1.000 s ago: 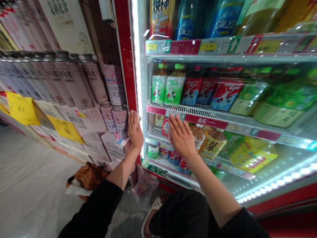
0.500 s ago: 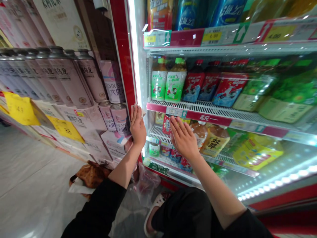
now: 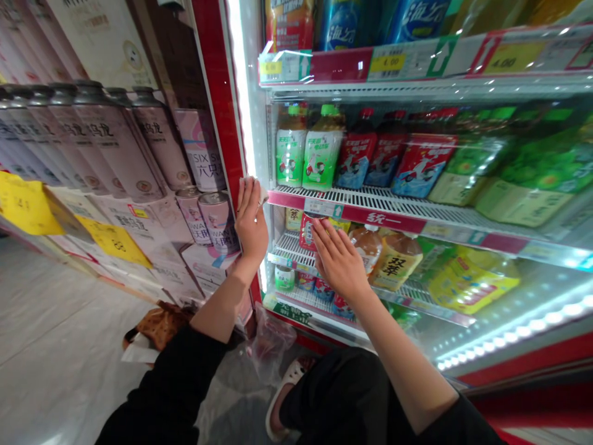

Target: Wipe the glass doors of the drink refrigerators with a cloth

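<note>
Your left hand (image 3: 251,219) holds a white wipe (image 3: 264,193) under its fingers, which lie straight and close together; the wipe's edge shows at the fingertips and beside the index finger. Hand and wipe lie over the lit left edge of the fridge (image 3: 347,217), where the light strip (image 3: 243,117) runs beside the red frame (image 3: 222,93). Just left of that hand stand two pink cans (image 3: 219,224), with tall grey-pink bottles (image 3: 151,139) farther left.

Your right hand (image 3: 340,256) is spread flat and holds nothing you can see, fingers straight with narrow gaps, palm turned to the fridge's front. You cannot tell how firmly it presses. Beyond its fingertips is a small red pack (image 3: 307,230), and to its right is a yellow-labelled bottle (image 3: 396,262). On the shelf above stand green bottles (image 3: 320,151) and red-and-blue ones (image 3: 356,154).

Below, between your arms, a clear bag (image 3: 270,346) lies on the floor (image 3: 60,377) near your white shoe (image 3: 274,405). A brown bag (image 3: 160,324) sits by your left sleeve (image 3: 167,386).
</note>
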A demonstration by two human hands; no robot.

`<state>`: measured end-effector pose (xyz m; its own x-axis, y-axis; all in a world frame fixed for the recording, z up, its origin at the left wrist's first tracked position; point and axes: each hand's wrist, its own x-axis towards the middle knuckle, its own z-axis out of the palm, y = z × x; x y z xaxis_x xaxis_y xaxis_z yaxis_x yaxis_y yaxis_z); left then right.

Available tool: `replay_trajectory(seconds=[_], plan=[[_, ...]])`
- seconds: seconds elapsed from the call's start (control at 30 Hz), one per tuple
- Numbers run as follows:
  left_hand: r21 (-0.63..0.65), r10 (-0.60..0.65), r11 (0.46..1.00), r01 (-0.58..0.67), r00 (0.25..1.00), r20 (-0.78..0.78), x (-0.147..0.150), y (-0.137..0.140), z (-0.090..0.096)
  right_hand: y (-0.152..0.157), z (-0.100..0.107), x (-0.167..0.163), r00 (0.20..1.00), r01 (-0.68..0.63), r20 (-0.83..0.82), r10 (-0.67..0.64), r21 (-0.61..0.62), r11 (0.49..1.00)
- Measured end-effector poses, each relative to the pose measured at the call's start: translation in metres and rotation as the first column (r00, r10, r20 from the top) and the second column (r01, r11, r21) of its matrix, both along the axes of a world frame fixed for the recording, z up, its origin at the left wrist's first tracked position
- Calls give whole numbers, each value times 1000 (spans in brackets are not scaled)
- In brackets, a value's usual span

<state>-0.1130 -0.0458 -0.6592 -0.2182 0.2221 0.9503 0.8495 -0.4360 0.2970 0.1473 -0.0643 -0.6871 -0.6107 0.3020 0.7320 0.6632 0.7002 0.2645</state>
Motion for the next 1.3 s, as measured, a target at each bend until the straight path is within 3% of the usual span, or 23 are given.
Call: replay_trajectory(seconds=[0.1,0.2,0.27,0.33,0.43,0.5,0.63,0.73,0.8,0.93,1.03,1.17,1.3], plan=[[30,22,999,-21,999,-30,17,-6,-18,-2,-7,15,999,-15,38,15,-6,1000],[54,-4,998,17,973,-229,44,-10,-38,-4,-15,29,997,-20,75,23,-44,999],[74,-29,996,57,944,-329,55,-9,-39,-4,-18,36,995,-21,94,27,-59,998],[92,-48,992,87,930,-365,58,-4,-28,-5,-18,42,996,-14,90,17,-41,999],[86,-68,991,106,931,-360,48,5,-4,-6,-15,51,999,14,52,-14,2,1000],[92,-57,992,90,947,-316,42,5,3,-7,-13,57,999,51,11,-51,11,999],[122,5,992,27,967,-254,53,-6,-22,-9,-12,64,995,88,-50,-87,33,996],[86,9,996,18,953,-302,74,-17,-47,-8,-15,62,994,90,-61,-87,43,995],[66,-6,997,31,937,-350,86,-19,-51,-7,-17,60,994,90,-67,-89,18,996],[29,-58,997,78,901,-431,85,-13,-27,-7,-16,61,994,87,-58,-88,-27,996],[64,-50,995,80,923,-380,75,-7,-14,-9,-13,65,996,77,-35,-78,-13,997],[64,-62,995,81,966,-253,80,-11,-35,-11,-8,66,998,54,-15,-55,-32,998],[14,-77,996,85,953,-292,105,-20,-60,-14,-6,68,998,53,-20,-54,-71,996]])
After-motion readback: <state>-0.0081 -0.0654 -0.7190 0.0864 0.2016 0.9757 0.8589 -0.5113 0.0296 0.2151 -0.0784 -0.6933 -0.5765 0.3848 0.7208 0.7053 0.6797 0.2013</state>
